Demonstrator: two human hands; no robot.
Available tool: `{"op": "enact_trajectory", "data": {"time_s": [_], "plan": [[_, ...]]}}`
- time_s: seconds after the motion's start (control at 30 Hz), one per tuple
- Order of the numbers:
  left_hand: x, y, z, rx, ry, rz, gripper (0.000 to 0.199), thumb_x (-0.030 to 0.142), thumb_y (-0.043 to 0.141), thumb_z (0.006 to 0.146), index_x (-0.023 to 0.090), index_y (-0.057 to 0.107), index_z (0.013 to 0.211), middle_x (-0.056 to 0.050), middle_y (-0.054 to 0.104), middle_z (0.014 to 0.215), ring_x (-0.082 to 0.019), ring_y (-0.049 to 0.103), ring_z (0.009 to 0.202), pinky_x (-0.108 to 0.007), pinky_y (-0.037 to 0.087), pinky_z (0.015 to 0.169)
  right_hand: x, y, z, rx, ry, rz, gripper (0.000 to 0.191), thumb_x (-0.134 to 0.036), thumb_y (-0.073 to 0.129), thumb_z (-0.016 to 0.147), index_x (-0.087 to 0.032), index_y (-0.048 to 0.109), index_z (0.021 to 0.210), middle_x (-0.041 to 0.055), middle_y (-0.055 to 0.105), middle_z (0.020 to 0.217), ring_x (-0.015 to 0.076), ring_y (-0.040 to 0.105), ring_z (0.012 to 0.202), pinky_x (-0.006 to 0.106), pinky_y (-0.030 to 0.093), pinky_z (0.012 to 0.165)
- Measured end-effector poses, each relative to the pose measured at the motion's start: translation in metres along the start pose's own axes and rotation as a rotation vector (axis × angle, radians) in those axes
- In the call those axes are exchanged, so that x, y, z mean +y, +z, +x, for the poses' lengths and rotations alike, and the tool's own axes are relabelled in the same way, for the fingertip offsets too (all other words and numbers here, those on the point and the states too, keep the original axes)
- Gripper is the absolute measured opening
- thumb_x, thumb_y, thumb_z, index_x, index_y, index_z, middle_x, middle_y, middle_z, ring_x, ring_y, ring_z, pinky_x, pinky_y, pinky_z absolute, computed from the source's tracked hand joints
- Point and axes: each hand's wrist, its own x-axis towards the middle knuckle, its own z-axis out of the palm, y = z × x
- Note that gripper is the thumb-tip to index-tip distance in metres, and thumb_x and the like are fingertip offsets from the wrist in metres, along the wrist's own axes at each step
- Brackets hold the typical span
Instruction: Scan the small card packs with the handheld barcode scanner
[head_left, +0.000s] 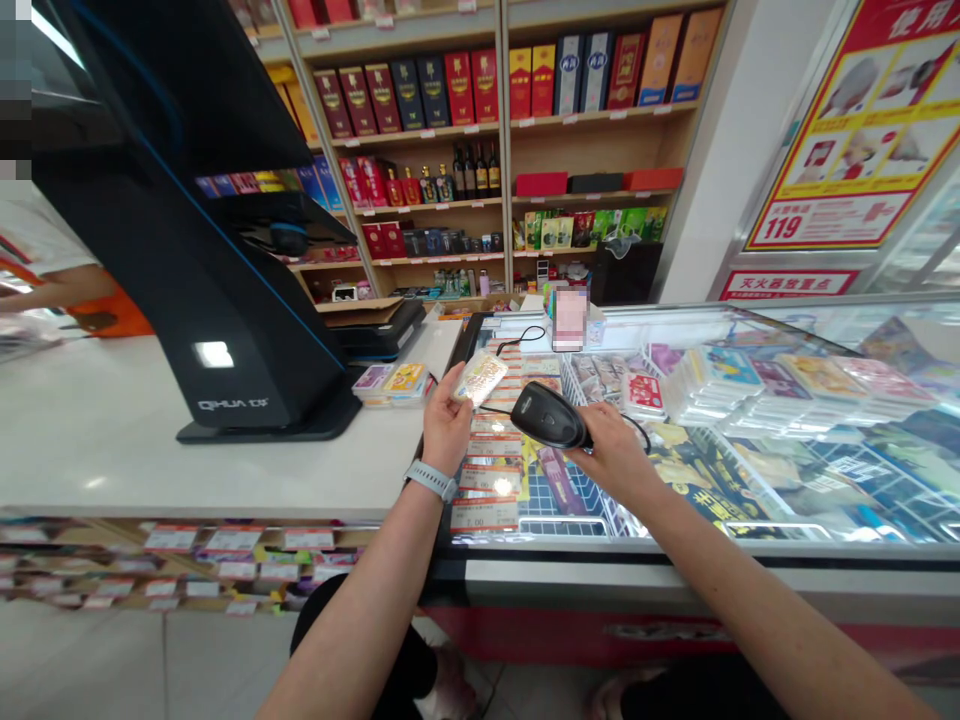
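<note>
While the scene is viewed from the head-worn camera, the left hand point(448, 422) and right hand point(613, 458) are found nearest, held above a glass display case point(795, 500). A small clear-wrapped packet point(480, 378) is pinched by the left fingers point(459, 384), and a grey band point(430, 480) is worn on that wrist. A black handheld scanner point(546, 416) is clenched in the right hand, its head directed toward the packet, with the two items just apart.

A black cord point(637, 430) is led from the scanner across the case. Snagging is considered possible on the wire basket point(583, 385) if the cord is pulled. Because the packet is secured by fingertip grip only, it could be dropped onto the glass if that grip is loosened.

Price tags point(484, 510) are lined along the case, with prices only partly legible. Small packs point(390, 384) are placed on the white tabletop point(187, 465), beside a black terminal point(202, 300) marked with what appears to be "QHUA". Boxes and bottles are stocked on wooden shelves point(495, 120) beyond. The number "119" is legible on a red-and-yellow poster point(862, 125); its remaining characters are not reliably read.
</note>
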Motion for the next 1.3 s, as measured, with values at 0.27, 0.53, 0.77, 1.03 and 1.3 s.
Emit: {"op": "enact_trajectory", "data": {"time_s": [0.27, 0.53, 0.77, 1.03, 1.3], "plan": [[-0.0036, -0.0002, 0.0008, 0.012, -0.062, -0.137, 0.069, 0.013, 0.063, 0.074, 0.023, 0.042, 0.139, -0.009, 0.060, 0.129, -0.023, 0.060, 0.114, -0.040, 0.046, 0.102, 0.0030, -0.0003, -0.0048, 0.048, -0.014, -0.013, 0.016, -0.021, 0.058, 0.080, -0.020, 0.056, 0.095, 0.0072, 0.064, 0.085, 0.0258, 0.055, 0.084, 0.039, 0.048, 0.074], [-0.0046, -0.0002, -0.0001, -0.005, -0.078, -0.139, 0.070, 0.014, 0.065, 0.073, 0.024, 0.041, 0.139, -0.009, 0.060, 0.128, -0.023, 0.060, 0.113, -0.040, 0.047, 0.102, 0.0036, 0.0006, -0.0062, 0.067, -0.032, -0.057, 0.016, -0.021, 0.057, 0.080, -0.020, 0.054, 0.095, 0.0054, 0.066, 0.084, 0.0226, 0.058, 0.075, 0.043, 0.044, 0.087], [-0.0068, -0.0007, 0.0005, -0.021, -0.051, -0.118, 0.067, 0.014, 0.063, 0.075, 0.024, 0.042, 0.138, -0.008, 0.059, 0.129, -0.022, 0.060, 0.114, -0.039, 0.047, 0.102, 0.0029, -0.0008, -0.0057, 0.031, -0.019, -0.055, 0.018, -0.021, 0.056, 0.079, -0.020, 0.054, 0.097, 0.0059, 0.066, 0.086, 0.0232, 0.060, 0.078, 0.044, 0.042, 0.090], [-0.0013, 0.0007, -0.0002, -0.014, -0.058, -0.100, 0.067, 0.014, 0.062, 0.075, 0.023, 0.042, 0.138, -0.009, 0.060, 0.129, -0.023, 0.060, 0.115, -0.039, 0.048, 0.101, 0.0015, -0.0010, -0.0052, 0.027, -0.011, -0.069, 0.016, -0.020, 0.056, 0.079, -0.020, 0.053, 0.095, 0.0063, 0.065, 0.085, 0.0241, 0.058, 0.078, 0.043, 0.043, 0.087], [-0.0006, 0.0018, 0.0002, -0.007, -0.060, -0.103, 0.067, 0.016, 0.065, 0.074, 0.022, 0.042, 0.137, -0.010, 0.059, 0.130, -0.024, 0.059, 0.115, -0.040, 0.047, 0.102, 0.0014, -0.0013, -0.0059, 0.028, -0.014, -0.083, 0.015, -0.019, 0.056, 0.079, -0.019, 0.052, 0.093, 0.0062, 0.064, 0.085, 0.0237, 0.057, 0.079, 0.043, 0.042, 0.088]]}}
